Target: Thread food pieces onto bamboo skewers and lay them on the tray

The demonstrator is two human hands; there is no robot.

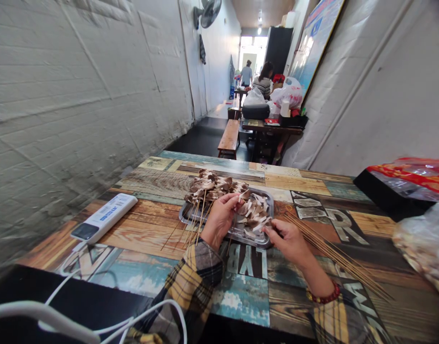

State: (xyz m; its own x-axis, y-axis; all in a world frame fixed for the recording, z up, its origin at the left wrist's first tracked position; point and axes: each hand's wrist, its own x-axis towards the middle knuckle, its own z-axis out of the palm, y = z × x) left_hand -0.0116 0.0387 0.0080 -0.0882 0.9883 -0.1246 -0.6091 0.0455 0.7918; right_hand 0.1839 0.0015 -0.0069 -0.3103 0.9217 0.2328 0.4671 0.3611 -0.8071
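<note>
A metal tray (256, 242) sits mid-table, holding loose mushroom pieces (256, 213) on its right and finished mushroom skewers (212, 185) stacked on its left, their sticks jutting toward me. My left hand (219, 220) is closed over the tray, pinching a mushroom piece at its fingertips. My right hand (289, 240) rests at the tray's right front corner, fingers closed on a thin bamboo stick. Both sleeves are plaid, and a red bead bracelet circles my right wrist.
A bundle of bare bamboo sticks (334, 252) lies right of the tray. A white power strip (104, 217) with white cables lies at left. Plastic bags (422, 241) and a dark box (391, 195) sit at right. Brick wall on the left; people sit at distant tables.
</note>
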